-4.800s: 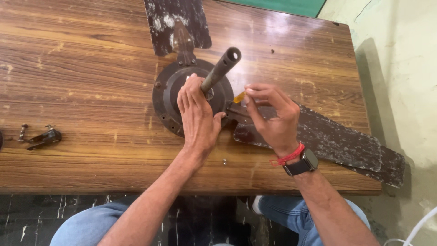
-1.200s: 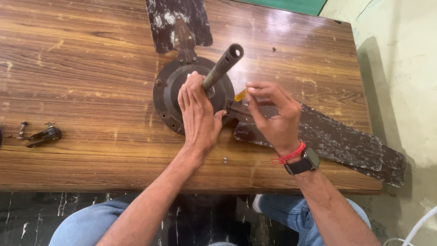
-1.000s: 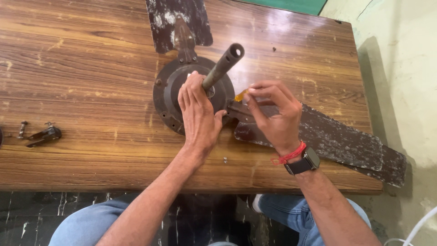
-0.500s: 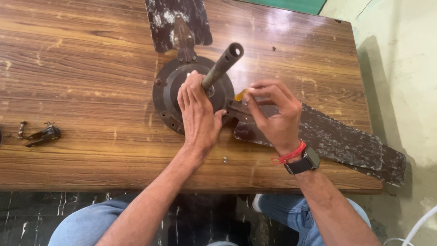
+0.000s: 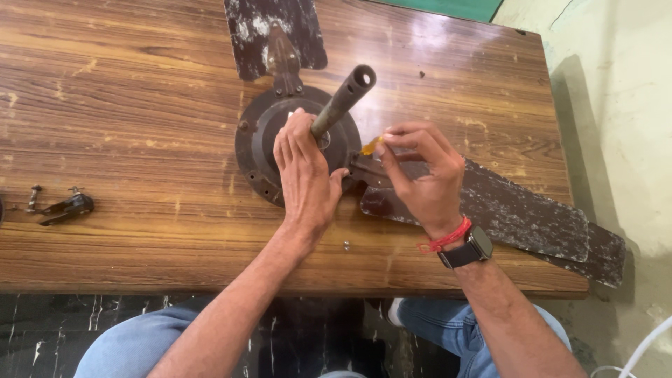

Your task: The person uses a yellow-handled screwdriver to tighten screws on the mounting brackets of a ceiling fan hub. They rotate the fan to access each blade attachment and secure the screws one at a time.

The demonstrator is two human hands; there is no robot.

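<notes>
Centrally on the wooden table (image 5: 126, 84), a little toward its far edge, sits a dark round fan motor housing (image 5: 262, 143) with a metal rod (image 5: 343, 101) rising from its middle. The left hand (image 5: 304, 175) lies flat over the housing, fingers spread against the base of the rod, pressing down rather than closing on anything. The right hand (image 5: 423, 175) pinches a small tool with a yellow handle (image 5: 369, 146), probably a screwdriver, though most of it is hidden behind the fingers; its tip meets the bracket where a worn dark fan blade (image 5: 518, 213) joins the housing. That blade runs toward the right near corner, and its end juts past the table's right edge. A second blade (image 5: 276, 35) points to the far edge. One loose screw (image 5: 346, 246) rests near the front edge, just beside the left wrist. Toward the left edge lie a bolt (image 5: 31, 198) and a small metal bracket (image 5: 66, 208), well apart from the hands, with open tabletop between them and the housing.
</notes>
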